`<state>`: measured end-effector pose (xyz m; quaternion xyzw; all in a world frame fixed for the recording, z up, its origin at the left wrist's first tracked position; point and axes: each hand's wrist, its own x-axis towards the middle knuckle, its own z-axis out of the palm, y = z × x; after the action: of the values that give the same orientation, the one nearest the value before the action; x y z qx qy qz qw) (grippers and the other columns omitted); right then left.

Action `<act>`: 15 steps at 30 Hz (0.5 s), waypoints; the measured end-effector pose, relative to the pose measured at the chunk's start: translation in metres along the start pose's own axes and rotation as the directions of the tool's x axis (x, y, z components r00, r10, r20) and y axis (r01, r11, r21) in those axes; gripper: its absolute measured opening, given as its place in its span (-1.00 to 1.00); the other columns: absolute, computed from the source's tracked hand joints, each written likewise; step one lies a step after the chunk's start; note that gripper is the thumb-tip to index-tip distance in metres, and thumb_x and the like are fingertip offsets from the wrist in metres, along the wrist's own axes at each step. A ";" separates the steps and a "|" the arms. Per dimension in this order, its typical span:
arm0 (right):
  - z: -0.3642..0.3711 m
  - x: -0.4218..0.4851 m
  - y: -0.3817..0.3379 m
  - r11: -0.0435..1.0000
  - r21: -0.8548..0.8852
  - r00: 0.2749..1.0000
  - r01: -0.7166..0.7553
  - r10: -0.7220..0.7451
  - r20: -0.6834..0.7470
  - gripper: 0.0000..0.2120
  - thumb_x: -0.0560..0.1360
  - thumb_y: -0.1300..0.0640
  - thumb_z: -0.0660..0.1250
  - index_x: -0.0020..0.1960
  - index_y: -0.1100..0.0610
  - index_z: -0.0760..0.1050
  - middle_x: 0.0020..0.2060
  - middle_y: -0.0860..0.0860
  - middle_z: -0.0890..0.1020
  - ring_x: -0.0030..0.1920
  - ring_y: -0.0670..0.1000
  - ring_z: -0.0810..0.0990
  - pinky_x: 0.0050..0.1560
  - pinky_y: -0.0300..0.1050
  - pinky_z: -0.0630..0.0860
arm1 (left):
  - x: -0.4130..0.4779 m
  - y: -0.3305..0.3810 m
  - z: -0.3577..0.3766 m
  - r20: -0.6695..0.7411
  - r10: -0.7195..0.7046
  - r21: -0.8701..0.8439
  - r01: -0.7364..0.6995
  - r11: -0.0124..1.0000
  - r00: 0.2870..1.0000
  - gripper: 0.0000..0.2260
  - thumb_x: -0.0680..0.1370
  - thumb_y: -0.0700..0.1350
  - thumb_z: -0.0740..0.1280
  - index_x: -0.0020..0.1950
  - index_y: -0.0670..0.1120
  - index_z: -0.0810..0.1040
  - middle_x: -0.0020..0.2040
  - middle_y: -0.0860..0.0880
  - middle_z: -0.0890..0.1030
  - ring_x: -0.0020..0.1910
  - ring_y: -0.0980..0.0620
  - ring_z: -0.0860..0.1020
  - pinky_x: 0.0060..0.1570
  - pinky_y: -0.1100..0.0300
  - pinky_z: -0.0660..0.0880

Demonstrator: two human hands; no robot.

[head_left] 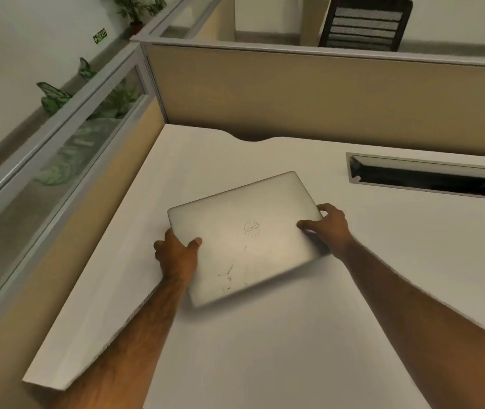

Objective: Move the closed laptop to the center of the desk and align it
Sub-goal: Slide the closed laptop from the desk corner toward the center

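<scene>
Gripping the closed laptop [245, 237] at 9 and 3 o'clock, the left hand [176, 252] and right hand [328, 225] had fingers clamped on opposite edges for control; it sat skewed left of the worktop [353, 290] centre.

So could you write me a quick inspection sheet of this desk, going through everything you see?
Surface: white desk, bare apart from the laptop.
Job's things: closed silver laptop, skewed to the desk edges, scuffed lid.
Clutter: nothing seen.
Grippers: left hand grips the laptop's left edge; right hand grips its right edge.
Cables: nothing seen; open grey cable slot at rear right.
Surroundings: beige cubicle partition, black office chair, green leafy plants behind glass.
</scene>
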<state>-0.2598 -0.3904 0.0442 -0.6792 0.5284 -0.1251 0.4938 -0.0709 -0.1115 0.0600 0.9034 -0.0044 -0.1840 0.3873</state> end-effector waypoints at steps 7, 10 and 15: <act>-0.089 -0.003 0.049 0.997 0.020 0.995 -0.072 0.074 -0.064 -0.16 0.05 -0.17 0.63 0.29 0.03 0.56 0.22 0.10 0.59 0.24 0.21 0.58 0.25 0.23 0.59 | -0.059 0.034 0.063 0.060 0.058 0.009 -0.059 0.998 0.996 -0.38 0.47 0.00 0.48 0.45 -0.15 0.36 0.30 -0.27 0.38 0.31 -0.33 0.40 0.25 -0.16 0.47; -0.125 -0.003 0.073 0.994 0.035 0.992 -0.101 0.103 -0.076 -0.12 -0.01 -0.20 0.60 0.28 0.02 0.57 0.20 0.06 0.58 0.21 0.20 0.62 0.22 0.23 0.62 | -0.083 0.042 0.092 0.084 0.067 0.028 -0.070 0.997 0.994 -0.36 0.46 0.02 0.48 0.46 -0.16 0.35 0.30 -0.28 0.38 0.31 -0.34 0.40 0.25 -0.20 0.47; -0.172 0.000 0.111 0.988 0.058 0.984 -0.146 0.151 -0.097 -0.16 -0.04 -0.20 0.61 0.23 -0.03 0.57 0.16 0.05 0.62 0.16 0.18 0.66 0.15 0.21 0.66 | -0.117 0.053 0.137 0.126 0.069 0.047 -0.076 0.996 0.990 -0.34 0.48 0.02 0.47 0.48 -0.16 0.31 0.32 -0.28 0.36 0.34 -0.33 0.38 0.26 -0.19 0.46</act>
<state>-0.4449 -0.4780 0.0375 -0.6180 0.5987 -0.1354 0.4912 -0.2192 -0.2271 0.0490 0.8990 -0.0661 -0.2255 0.3694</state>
